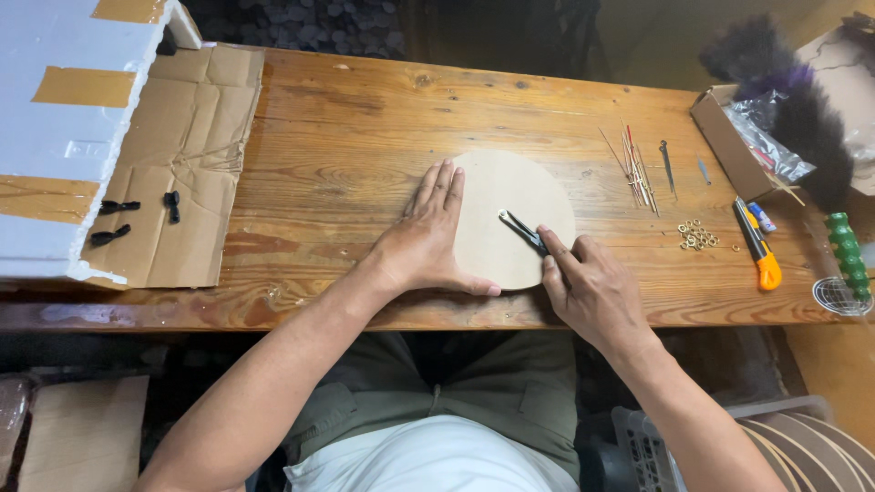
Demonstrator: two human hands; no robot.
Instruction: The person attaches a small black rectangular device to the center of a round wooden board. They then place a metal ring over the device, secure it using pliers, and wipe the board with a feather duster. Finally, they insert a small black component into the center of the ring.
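Centrally, the right hand [591, 290] closes its grip on a small dark metal tool [522, 229], apparently a compass or pair of pincers, with the forefinger laid along its handle. The tool's long axis runs from the grip up and to the left, its pale tip resting on the round tan cardboard disc [510, 214]. The disc lies flat on the wooden table [365, 137], just beyond the near edge. The left hand [428, 239] holds nothing; it lies open, palm down, fingers spread over the disc's left margin, pinning it. The tool tip lies between the two hands, nearer the right. Thin sticks [635, 169], brass eyelets [697, 236] and an orange utility knife [759, 246] lie well apart, to the right.
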